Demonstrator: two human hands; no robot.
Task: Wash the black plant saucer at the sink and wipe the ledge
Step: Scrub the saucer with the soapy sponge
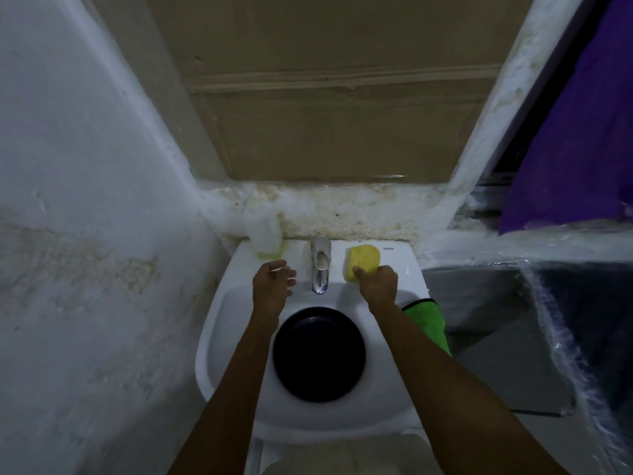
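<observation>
We see the saucer (318, 354), round, black, glossy, lying flat in the sink (236, 303) basin, nearer than the tap (320, 269), our left hand (272, 284) loosely spread, holding nothing, far left, our right hand (378, 284) gripping the sponge (363, 262), far right.

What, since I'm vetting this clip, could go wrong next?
The green cloth hangs over the sink rim by the right forearm; a brush could knock it off. The black saucer lies flat below the tap, so water may splash out. The right hand grips only the yellow sponge's near edge; it could slip.
</observation>
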